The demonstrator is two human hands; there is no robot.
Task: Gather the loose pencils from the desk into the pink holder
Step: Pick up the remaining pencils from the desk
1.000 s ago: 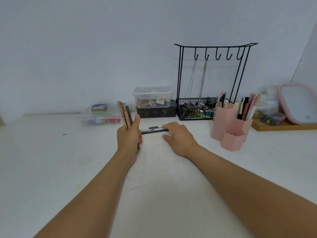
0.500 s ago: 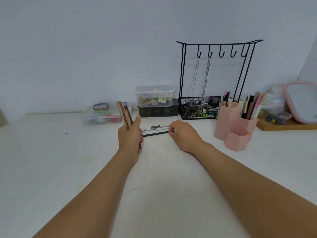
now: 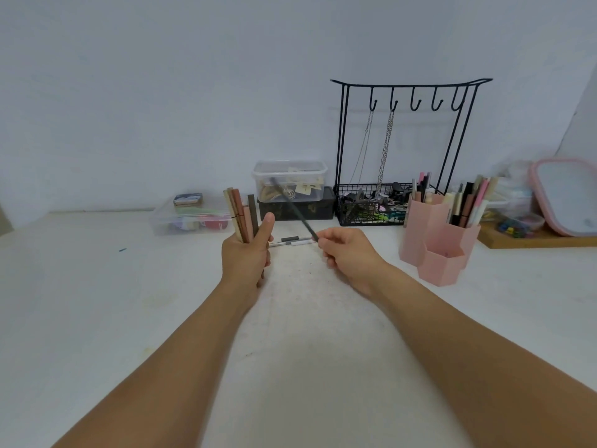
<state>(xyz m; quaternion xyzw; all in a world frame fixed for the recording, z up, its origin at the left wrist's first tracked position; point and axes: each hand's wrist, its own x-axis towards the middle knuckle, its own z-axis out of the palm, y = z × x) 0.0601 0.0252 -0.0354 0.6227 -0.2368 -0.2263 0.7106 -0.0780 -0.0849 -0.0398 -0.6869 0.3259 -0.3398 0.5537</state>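
From the head camera, the left hand grips an upright bundle of pencils, thumb raised. The right hand pinches one dark pencil by its near end, tilted up and away to the left above the desk. Two more pens lie flat between the hands. The pink holder stands to the right, already holding pens.

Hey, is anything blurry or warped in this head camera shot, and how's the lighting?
Head view: the dark pencil pinched by the right hand is motion-smeared; the black wire rack bows from wide-angle distortion; lighting is soft and even, with faint shadows and no glare on the desk.
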